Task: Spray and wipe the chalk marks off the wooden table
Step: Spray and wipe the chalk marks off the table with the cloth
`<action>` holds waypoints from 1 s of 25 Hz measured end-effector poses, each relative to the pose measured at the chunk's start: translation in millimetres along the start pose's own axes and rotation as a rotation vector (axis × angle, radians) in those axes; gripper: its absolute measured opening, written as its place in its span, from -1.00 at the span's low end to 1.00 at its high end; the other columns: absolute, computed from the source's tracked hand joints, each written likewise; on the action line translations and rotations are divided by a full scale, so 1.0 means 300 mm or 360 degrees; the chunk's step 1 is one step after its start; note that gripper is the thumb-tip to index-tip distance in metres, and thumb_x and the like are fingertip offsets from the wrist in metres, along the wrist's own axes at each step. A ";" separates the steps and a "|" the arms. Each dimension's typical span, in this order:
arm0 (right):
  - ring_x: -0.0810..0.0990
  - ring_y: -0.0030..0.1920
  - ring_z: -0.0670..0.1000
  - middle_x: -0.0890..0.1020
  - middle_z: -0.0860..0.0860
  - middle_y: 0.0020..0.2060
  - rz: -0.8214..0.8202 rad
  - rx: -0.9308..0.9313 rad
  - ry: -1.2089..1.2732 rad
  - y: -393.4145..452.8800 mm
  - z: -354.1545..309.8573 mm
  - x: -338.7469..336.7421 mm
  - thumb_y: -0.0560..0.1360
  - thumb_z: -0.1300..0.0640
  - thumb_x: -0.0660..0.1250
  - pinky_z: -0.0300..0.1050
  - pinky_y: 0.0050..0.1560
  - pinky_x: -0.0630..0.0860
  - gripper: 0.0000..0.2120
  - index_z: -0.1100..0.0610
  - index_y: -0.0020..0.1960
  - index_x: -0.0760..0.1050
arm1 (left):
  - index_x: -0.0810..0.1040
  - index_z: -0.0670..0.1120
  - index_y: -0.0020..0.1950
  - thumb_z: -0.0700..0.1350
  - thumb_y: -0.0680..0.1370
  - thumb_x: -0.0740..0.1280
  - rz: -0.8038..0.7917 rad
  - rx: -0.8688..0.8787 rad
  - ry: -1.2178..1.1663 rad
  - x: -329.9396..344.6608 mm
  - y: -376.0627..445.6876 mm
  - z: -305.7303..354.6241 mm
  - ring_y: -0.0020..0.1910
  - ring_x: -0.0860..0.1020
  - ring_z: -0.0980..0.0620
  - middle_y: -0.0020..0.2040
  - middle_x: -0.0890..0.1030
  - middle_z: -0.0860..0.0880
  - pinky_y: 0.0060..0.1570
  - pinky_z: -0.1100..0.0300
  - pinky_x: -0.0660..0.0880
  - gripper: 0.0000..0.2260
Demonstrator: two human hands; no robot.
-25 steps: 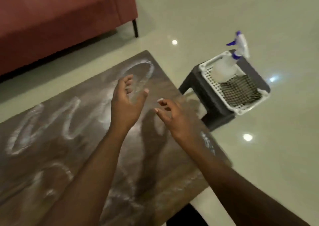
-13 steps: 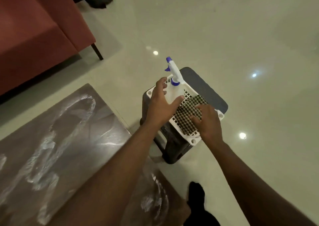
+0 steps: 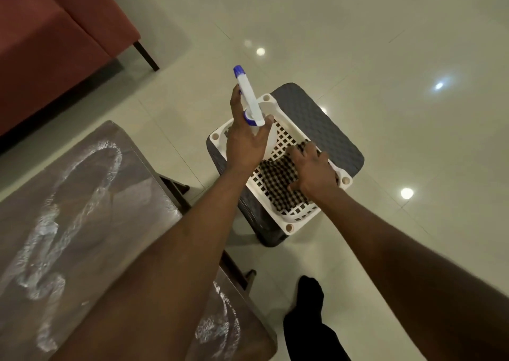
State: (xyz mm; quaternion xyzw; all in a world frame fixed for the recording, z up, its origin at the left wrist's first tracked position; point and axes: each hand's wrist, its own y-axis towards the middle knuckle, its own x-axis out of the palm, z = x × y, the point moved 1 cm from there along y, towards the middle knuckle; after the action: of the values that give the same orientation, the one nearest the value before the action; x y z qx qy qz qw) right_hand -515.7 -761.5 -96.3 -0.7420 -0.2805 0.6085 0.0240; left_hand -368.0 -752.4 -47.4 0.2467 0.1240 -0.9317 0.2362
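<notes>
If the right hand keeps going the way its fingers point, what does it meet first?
The right hand already lies on the checkered cloth; straight on, its fingers would likely reach the spray bottle in the white basket, though depth is unclear.

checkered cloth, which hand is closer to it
Right. The right hand rests on the checkered cloth in the white basket; the left hand grips the spray bottle beside it.

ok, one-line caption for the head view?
Left hand grips white spray bottle; right hand on checked cloth in basket.
</notes>
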 end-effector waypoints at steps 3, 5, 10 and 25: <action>0.23 0.30 0.23 0.21 0.14 0.37 0.0144 -0.0187 -0.0209 0.008 0.007 -0.015 0.37 0.10 0.47 0.14 0.24 0.29 -0.42 0.02 0.34 0.35 | 0.13 -0.05 0.59 0.04 0.60 0.34 0.0015 -0.0081 -0.0045 -0.039 0.002 0.045 0.26 0.56 -0.06 0.35 0.57 -0.12 0.11 0.35 0.41 -0.36; 0.16 0.36 0.23 0.21 0.14 0.41 0.0165 -0.0299 -0.0275 0.003 0.020 -0.001 0.36 0.09 0.49 0.19 0.31 0.15 -0.49 0.05 0.28 0.45 | 0.36 -0.03 0.44 0.06 0.56 0.35 -0.0012 -0.0150 -0.0228 -0.130 -0.001 0.072 0.19 0.61 -0.08 0.19 0.66 -0.14 0.25 0.07 0.51 -0.52; 0.55 0.00 0.22 0.61 0.21 -0.01 0.0331 -0.0297 0.0171 0.002 -0.116 -0.133 0.45 0.13 0.38 0.15 0.02 0.49 -0.76 0.17 0.09 0.53 | 0.51 -0.02 -0.05 -0.24 0.56 0.33 0.0013 -0.0380 -0.0769 -0.543 -0.152 0.041 -0.22 0.71 -0.12 -0.33 0.62 -0.12 -0.07 0.00 0.65 -0.89; 0.53 -0.08 0.13 0.56 0.06 -0.12 0.0061 -0.0577 0.0516 -0.305 -1.099 0.104 0.42 0.15 0.42 -0.04 -0.13 0.47 -0.73 0.05 0.01 0.35 | 0.58 -0.13 0.11 -0.13 0.51 0.32 0.0099 -0.0893 -0.0377 -1.260 -0.562 -0.537 -0.31 0.72 -0.13 -0.44 0.62 -0.05 -0.02 -0.08 0.64 -0.80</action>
State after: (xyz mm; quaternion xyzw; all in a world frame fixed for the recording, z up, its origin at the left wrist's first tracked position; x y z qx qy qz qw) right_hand -245.9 -570.0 -4.4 -0.8273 -0.3635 0.4215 -0.0763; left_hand -98.1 -408.6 31.2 0.0650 0.3406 -0.8756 0.3363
